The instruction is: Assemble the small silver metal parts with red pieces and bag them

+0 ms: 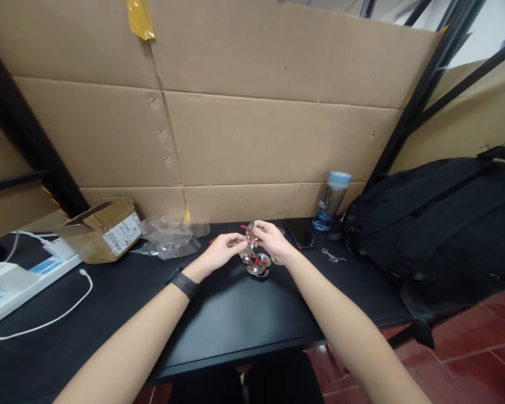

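In front of me, several small shiny round metal discs with red straps (256, 270), like finger cymbals, lie in a pile on the black table (244, 320). Just above the pile my right hand (270, 238) pinches one such metal disc (251, 228), its red strap sticking out to the left. My left hand (224, 251), with a dark watch (184, 282) on its wrist, has its thumb and fingers closed together at the lower side of that disc. What the left fingertips grip is too small to make out. A bit of red shows behind the left hand.
At left stand an open cardboard box (109, 233), crumpled clear plastic bags (168, 235) and a white power strip (33, 283) with a cable. To the right are a phone (302, 234), a water bottle (330, 202), a keychain (334, 257) and a black backpack (437, 219). Cardboard panels (244, 140) close off the back.
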`<control>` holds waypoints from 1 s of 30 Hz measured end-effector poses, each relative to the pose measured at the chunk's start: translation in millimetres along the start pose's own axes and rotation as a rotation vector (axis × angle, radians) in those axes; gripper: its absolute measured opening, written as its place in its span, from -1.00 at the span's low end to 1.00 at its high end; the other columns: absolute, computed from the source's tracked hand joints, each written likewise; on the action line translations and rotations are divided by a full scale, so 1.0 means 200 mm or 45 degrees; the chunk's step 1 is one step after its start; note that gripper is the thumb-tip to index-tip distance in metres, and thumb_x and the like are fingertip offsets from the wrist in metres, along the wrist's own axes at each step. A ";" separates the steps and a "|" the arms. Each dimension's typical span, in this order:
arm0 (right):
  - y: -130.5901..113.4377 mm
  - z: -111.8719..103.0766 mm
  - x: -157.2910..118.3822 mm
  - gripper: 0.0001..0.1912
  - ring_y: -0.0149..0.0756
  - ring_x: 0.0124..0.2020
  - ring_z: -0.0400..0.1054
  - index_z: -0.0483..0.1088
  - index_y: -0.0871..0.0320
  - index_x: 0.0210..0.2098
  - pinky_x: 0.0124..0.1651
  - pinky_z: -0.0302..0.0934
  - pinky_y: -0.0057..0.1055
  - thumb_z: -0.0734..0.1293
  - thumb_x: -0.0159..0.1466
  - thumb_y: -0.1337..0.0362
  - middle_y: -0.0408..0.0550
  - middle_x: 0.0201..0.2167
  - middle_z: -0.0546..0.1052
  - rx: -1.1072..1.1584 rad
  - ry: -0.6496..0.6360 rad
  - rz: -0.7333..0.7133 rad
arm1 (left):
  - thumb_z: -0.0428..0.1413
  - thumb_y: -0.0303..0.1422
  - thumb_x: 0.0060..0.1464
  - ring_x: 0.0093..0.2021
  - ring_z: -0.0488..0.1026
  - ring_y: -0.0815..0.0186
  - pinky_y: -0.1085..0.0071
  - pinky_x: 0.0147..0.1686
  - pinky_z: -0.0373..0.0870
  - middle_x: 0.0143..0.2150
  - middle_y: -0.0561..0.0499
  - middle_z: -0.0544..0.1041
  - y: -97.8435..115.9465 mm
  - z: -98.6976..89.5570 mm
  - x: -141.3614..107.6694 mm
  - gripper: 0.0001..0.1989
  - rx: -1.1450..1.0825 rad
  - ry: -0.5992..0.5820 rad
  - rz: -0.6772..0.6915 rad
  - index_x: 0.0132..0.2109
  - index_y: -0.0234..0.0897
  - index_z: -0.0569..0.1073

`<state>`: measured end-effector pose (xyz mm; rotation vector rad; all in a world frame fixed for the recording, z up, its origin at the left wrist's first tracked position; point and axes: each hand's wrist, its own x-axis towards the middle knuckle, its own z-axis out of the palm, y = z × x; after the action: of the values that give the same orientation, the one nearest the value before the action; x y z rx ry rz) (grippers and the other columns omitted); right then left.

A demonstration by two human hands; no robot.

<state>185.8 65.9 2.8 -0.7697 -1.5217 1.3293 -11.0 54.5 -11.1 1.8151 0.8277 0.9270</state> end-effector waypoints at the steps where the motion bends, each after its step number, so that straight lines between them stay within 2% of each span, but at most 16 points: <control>1: 0.00 0.00 0.00 -0.59 -0.42 -0.48 0.29 0.41 0.15 -0.31 -0.39 0.17 -0.48 0.45 0.17 -0.08 -0.16 -0.47 0.46 0.041 0.025 -0.004 | 0.19 -0.09 0.15 -0.07 0.55 0.17 0.29 -0.02 0.43 -0.04 -0.16 0.63 0.00 0.01 0.00 -0.59 -0.107 0.020 -0.010 -0.03 -0.34 0.56; 7: 0.01 0.03 0.00 -0.63 -0.46 -0.52 0.20 0.51 0.21 -0.30 -0.42 0.07 -0.48 0.52 0.12 0.02 -0.18 -0.53 0.42 0.109 0.097 -0.039 | 0.30 -0.21 0.08 -0.10 0.52 0.24 0.39 -0.12 0.40 0.01 -0.16 0.61 0.00 0.04 0.00 -0.57 -0.493 0.242 0.045 0.08 -0.27 0.55; 11: 0.02 0.08 -0.01 -0.64 -0.46 -0.53 0.19 0.54 0.22 -0.33 -0.40 0.08 -0.46 0.56 0.06 0.06 -0.17 -0.54 0.43 0.209 0.074 0.001 | 0.34 -0.24 0.03 -0.17 0.51 0.27 0.39 -0.18 0.38 0.00 -0.17 0.61 0.00 0.03 0.01 -0.57 -0.618 0.248 0.053 0.04 -0.29 0.59; 18: 0.02 0.11 -0.03 -0.65 -0.46 -0.51 0.24 0.52 0.23 -0.29 -0.39 0.14 -0.45 0.56 0.10 0.10 -0.14 -0.52 0.44 0.461 -0.042 0.115 | 0.38 -0.28 -0.06 -0.25 0.50 0.28 0.40 -0.21 0.36 -0.17 -0.12 0.66 -0.03 0.02 0.02 -0.61 -0.545 0.282 0.076 -0.05 -0.32 0.64; 21: 0.02 0.11 -0.03 -0.63 -0.44 -0.53 0.25 0.50 0.23 -0.27 -0.43 0.14 -0.45 0.54 0.11 0.06 -0.15 -0.56 0.42 0.402 -0.101 0.190 | 0.37 -0.30 -0.07 -0.21 0.51 0.26 0.38 -0.16 0.39 -0.19 -0.08 0.66 -0.03 0.02 0.02 -0.65 -0.478 0.349 0.101 -0.10 -0.31 0.65; 23: 0.01 0.12 -0.04 -0.63 -0.44 -0.54 0.25 0.48 0.22 -0.28 -0.43 0.16 -0.46 0.53 0.11 0.06 -0.17 -0.56 0.40 0.293 -0.085 0.188 | 0.36 -0.29 -0.06 -0.21 0.51 0.24 0.38 -0.15 0.40 -0.22 -0.06 0.65 -0.02 0.02 0.02 -0.70 -0.409 0.411 0.110 -0.16 -0.32 0.65; 25: 0.00 0.12 -0.04 -0.63 -0.45 -0.52 0.29 0.46 0.18 -0.24 -0.41 0.21 -0.47 0.54 0.09 0.10 -0.16 -0.47 0.45 0.137 0.004 0.090 | 0.32 -0.27 -0.02 -0.20 0.52 0.23 0.36 -0.13 0.41 -0.23 -0.06 0.65 0.00 0.02 0.02 -0.73 -0.329 0.479 0.110 -0.17 -0.33 0.64; 27: -0.01 0.11 -0.05 -0.54 -0.43 -0.42 0.38 0.43 0.11 -0.10 -0.34 0.29 -0.46 0.56 0.04 0.17 -0.10 -0.23 0.52 -0.035 0.078 -0.063 | 0.27 -0.26 0.04 -0.17 0.53 0.21 0.36 -0.11 0.41 -0.21 -0.07 0.65 0.01 0.00 0.02 -0.73 -0.218 0.504 0.128 -0.15 -0.33 0.61; 30: -0.03 0.09 -0.05 -0.32 -0.34 -0.23 0.48 0.35 0.01 0.12 -0.23 0.38 -0.41 0.55 0.03 0.23 0.01 0.10 0.45 -0.260 0.022 -0.214 | 0.18 -0.28 0.12 -0.20 0.53 0.23 0.39 -0.15 0.40 -0.22 -0.04 0.64 0.03 -0.02 0.01 -0.79 0.065 0.403 0.191 -0.17 -0.32 0.58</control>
<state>173.7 49.0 6.2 -0.7591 -1.6870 1.0524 -12.8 55.4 -4.1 1.8190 0.9237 1.3254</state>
